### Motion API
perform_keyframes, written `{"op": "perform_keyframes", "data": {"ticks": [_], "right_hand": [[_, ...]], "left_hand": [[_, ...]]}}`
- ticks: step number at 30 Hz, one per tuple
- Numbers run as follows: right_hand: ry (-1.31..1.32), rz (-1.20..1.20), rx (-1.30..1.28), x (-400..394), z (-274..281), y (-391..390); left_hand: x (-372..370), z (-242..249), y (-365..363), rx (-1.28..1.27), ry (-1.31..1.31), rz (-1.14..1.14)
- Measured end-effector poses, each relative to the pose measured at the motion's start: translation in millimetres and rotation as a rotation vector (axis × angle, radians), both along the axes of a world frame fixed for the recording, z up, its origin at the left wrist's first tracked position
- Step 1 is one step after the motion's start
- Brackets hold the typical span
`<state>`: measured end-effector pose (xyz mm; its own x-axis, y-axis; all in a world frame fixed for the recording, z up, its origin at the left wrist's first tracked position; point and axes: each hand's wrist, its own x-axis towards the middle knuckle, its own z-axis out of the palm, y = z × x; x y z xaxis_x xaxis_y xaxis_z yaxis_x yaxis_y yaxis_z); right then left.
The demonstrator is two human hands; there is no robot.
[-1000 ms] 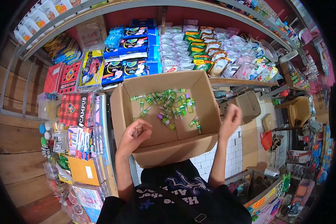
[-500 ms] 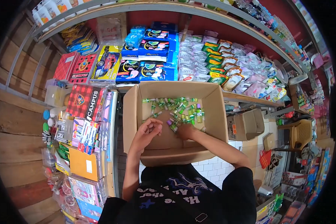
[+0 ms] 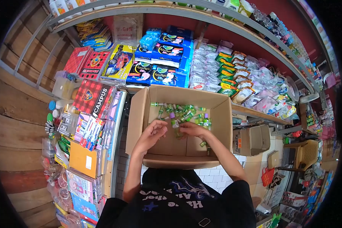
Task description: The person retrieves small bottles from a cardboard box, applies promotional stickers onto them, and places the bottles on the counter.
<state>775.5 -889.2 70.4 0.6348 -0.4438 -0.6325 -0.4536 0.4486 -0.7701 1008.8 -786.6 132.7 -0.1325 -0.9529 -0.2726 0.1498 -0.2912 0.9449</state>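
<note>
- Bottle (image 3: 174, 122) with purple cap, inside box (image 3: 221, 114), now pinched by right hand (image 3: 192, 130), so singled out from green bottles (image 3: 186, 112) at one o'clock.
- Left hand (image 3: 152, 133), at eight o'clock: half-curled, empty.

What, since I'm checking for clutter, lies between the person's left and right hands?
In the head view, one purple-capped bottle lies between the left hand and the right hand, apparently held by the latter.
</note>
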Motion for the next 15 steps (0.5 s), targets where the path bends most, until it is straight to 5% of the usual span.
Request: {"op": "perform_keyframes", "data": {"ticks": [7,15], "right_hand": [[-0.326,-0.078,0.051,6,15,-2],[-0.165,-0.123,-0.602,21,44,18]], "left_hand": [[-4,-6,1,0.049,-0.058,0.049],[-18,2,1,0.025,0.082,0.04]]}}
